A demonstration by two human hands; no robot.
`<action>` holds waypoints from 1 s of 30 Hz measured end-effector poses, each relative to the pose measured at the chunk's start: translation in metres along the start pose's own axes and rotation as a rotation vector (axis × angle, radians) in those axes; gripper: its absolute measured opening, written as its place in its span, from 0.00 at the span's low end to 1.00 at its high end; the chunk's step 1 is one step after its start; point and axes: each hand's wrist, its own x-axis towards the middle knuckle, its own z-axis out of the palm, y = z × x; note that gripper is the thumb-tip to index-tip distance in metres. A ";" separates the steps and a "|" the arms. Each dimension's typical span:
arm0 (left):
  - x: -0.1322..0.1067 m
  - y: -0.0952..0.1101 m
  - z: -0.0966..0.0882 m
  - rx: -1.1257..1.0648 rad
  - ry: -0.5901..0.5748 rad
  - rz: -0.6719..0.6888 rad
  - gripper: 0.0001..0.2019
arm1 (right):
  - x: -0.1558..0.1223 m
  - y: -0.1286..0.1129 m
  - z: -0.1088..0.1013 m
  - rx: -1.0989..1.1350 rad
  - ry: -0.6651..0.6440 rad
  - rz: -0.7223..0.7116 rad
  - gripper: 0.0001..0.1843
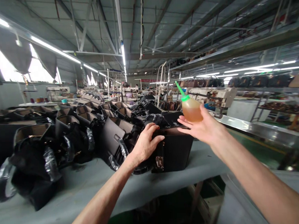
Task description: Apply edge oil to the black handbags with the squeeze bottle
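Left hand curled over top edge of black leather handbag, right hand holding amber-filled squeeze bottle just above it

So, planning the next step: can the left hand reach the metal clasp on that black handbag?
Probably yes: the left hand rests on the handbag just above the metal clasp, nothing between them.

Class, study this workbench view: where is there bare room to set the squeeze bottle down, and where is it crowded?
Bare grey table top lies right of the black handbag, and a strip runs along the near table edge, in front of the plastic-wrapped bags. It is crowded left of and behind the left hand, where those bags stand packed. The right hand holds the squeeze bottle above the handbag.
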 end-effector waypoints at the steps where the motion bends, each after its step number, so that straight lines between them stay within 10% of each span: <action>1: 0.000 0.001 0.001 0.024 0.038 -0.044 0.13 | 0.000 0.000 -0.001 0.000 0.000 -0.001 0.24; 4: 0.005 0.007 0.001 0.223 0.066 -0.239 0.13 | 0.003 0.001 -0.005 -0.004 0.002 -0.007 0.21; 13: 0.037 0.021 -0.027 0.405 -0.378 -0.410 0.30 | 0.004 0.000 -0.008 -0.001 0.004 -0.007 0.21; 19: 0.061 0.025 -0.034 0.270 -0.723 -0.431 0.19 | -0.009 -0.001 -0.009 0.007 -0.027 0.018 0.23; 24: 0.065 0.031 -0.020 0.268 -0.709 -0.410 0.04 | -0.019 -0.003 -0.014 0.010 -0.040 0.038 0.22; 30: 0.053 0.031 -0.004 0.281 -0.532 -0.408 0.14 | -0.018 -0.005 -0.017 -0.009 -0.063 0.088 0.24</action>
